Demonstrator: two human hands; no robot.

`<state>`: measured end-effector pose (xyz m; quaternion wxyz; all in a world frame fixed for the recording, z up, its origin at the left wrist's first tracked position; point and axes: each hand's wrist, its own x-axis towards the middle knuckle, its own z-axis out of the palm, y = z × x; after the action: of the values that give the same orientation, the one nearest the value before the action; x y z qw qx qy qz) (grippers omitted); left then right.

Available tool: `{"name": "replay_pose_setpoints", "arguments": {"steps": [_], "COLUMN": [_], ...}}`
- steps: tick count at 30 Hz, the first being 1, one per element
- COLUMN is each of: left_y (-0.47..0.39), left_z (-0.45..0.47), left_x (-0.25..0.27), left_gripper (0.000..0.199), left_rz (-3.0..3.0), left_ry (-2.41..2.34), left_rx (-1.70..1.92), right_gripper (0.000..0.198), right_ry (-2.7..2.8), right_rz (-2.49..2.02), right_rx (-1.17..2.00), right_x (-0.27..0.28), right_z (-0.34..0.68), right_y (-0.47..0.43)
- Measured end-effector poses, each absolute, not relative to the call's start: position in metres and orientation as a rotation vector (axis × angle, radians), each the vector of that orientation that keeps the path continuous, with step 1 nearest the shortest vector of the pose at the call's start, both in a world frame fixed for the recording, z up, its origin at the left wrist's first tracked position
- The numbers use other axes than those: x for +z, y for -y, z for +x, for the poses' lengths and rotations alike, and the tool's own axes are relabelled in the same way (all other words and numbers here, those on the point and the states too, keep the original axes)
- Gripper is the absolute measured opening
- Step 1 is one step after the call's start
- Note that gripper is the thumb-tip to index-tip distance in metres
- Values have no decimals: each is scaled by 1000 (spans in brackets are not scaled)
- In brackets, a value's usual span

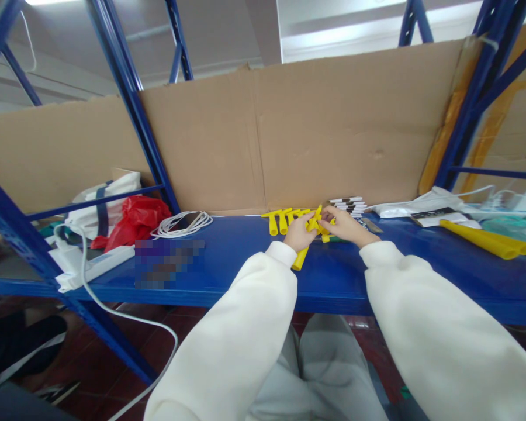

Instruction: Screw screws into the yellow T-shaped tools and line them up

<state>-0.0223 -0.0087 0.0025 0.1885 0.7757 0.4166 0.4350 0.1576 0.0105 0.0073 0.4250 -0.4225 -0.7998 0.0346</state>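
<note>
My left hand (pixel 300 233) is closed on a small yellow plastic piece (pixel 318 214) above the blue shelf. Fingers bent, my right hand (pixel 344 224) pinches at the same piece from the other side; its exact shape is partly hidden by the fingers. Beyond my left hand stands a row of several yellow tube-like pieces (pixel 273 224) with narrow tops. One yellow tube (pixel 300 259) lies below my left hand, pointing toward me. Behind my right hand is a pile of white and dark sticks (pixel 353 204), perhaps pens.
Long yellow tubes (pixel 486 238) and a white packet (pixel 414 204) lie to the right. On the left are a coiled white cable (pixel 184 224), a red plastic bag (pixel 138 217) and a white power strip (pixel 100 266). Cardboard (pixel 324 134) walls the back between blue posts.
</note>
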Motion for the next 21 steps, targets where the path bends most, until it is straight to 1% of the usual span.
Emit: {"name": "replay_pose_setpoints", "arguments": {"steps": [3,9,14,21], "left_y": [11,10,7,7], "left_z": [-23,-24,-24,-24], "left_x": [4,3,0,1], "left_gripper": [59,58,56,56], "left_rz": [2191,2202,2202,2198], "left_ry": [-1189,-1175,-1133,-1107], "left_rx": [1163,1172,1197,1204], "right_gripper": [5,8,4,5], "right_ry": [1971,1974,1965,1975], "right_rz": [-1017,-984,-993,-1014], "right_rx": [84,86,113,117], "right_x": [8,10,10,10], "right_z": [155,156,157,158], "right_y": [-9,-8,-9,-12]}}
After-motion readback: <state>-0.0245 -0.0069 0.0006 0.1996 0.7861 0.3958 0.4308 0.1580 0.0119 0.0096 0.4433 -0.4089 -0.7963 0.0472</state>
